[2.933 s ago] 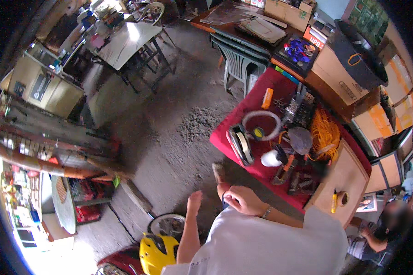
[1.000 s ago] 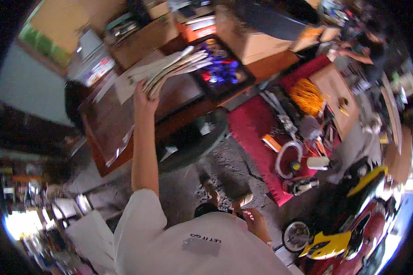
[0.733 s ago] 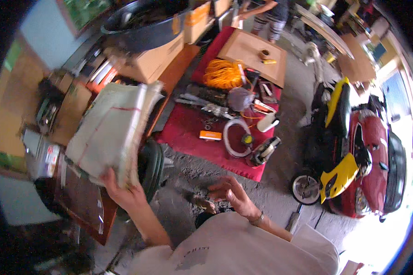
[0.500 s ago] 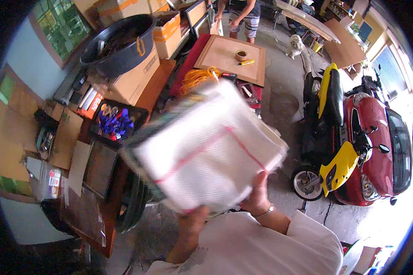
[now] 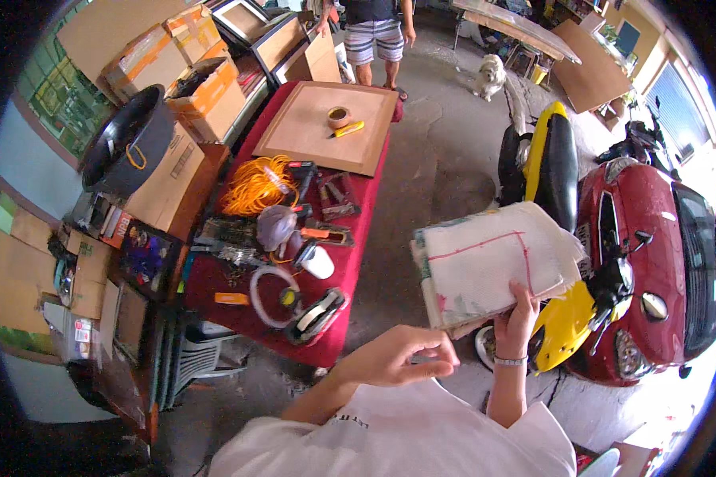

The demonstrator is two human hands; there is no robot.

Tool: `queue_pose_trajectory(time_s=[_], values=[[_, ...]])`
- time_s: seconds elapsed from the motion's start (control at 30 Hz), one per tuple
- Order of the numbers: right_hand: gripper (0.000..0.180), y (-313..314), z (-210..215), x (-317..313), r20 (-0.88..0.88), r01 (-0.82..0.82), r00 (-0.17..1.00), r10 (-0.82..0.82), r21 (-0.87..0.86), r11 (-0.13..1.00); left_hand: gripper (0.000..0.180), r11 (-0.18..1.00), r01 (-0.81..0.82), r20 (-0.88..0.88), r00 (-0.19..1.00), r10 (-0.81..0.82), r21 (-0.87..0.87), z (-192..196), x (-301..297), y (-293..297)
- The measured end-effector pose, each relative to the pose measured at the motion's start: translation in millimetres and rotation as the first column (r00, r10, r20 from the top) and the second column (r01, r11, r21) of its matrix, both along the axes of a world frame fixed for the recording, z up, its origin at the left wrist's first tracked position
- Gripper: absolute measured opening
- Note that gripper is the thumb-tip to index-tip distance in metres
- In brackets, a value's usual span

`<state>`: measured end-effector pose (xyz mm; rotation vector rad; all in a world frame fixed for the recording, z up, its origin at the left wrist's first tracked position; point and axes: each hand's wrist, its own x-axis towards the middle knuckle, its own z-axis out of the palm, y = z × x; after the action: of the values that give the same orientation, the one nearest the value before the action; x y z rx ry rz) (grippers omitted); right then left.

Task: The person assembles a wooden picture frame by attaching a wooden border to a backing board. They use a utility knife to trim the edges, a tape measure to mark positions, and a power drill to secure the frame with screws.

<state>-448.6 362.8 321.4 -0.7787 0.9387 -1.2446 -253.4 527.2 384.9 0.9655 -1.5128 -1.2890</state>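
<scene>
A thick stack of off-white woven sheets (image 5: 485, 262) with thin red lines on top is held up to the right of centre. My right hand (image 5: 519, 314) grips its near edge, thumb on top and the other fingers hidden beneath. Close to the stack's lower left corner, my left hand (image 5: 402, 355) is apart from it and holds nothing. Its fingers are loosely bent, with a gap between thumb and forefinger.
A red-covered table (image 5: 358, 230) carries a framed board (image 5: 294, 119), a tape roll (image 5: 339, 118), an orange cord (image 5: 258, 187) and tools. A yellow scooter (image 5: 569, 334) and red car (image 5: 644, 254) stand right. Beyond are a person (image 5: 374, 40) and white dog (image 5: 490, 77).
My left hand has let go of the stack. The stack has moved right, held by my right hand alone. My view has shifted, showing more of the red-covered table.
</scene>
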Motion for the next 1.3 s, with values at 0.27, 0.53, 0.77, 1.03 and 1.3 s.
queue_pose_trajectory(time_s=[0.27,0.53,0.77,1.03,1.3], values=[[0.041,-158.7,-1.0,-36.9,0.025,0.276,0.961,-0.277,0.015,0.961,0.018,0.557,-0.231,-0.497,0.775,-0.39,-0.798,123.3,-71.6,-167.4],[0.048,-313.5,-46.8,-52.0,-0.018,0.329,0.944,-0.329,0.123,0.936,0.028,0.399,-0.094,-0.307,0.8,-0.515,-0.912,111.6,-28.2,-361.7],[0.05,-455.7,-51.7,-9.2,-0.088,0.429,0.903,-0.42,0.167,0.888,0.034,0.544,-0.206,-0.51,0.701,-0.499,-0.814,137.3,15.3,-532.6],[0.044,-584.3,-79.9,33.1,0.032,0.412,0.901,-0.432,0.245,0.878,0.019,0.488,0.44,0.036,0.77,-0.637,-0.754,104.3,83.9,-710.7],[0.049,-777.3,-129.5,97.6,0.024,0.447,0.887,-0.462,0.215,0.869,0.014,0.826,0.46,0.004,0.874,-0.486,-0.325,15.6,154.9,-942.0]])
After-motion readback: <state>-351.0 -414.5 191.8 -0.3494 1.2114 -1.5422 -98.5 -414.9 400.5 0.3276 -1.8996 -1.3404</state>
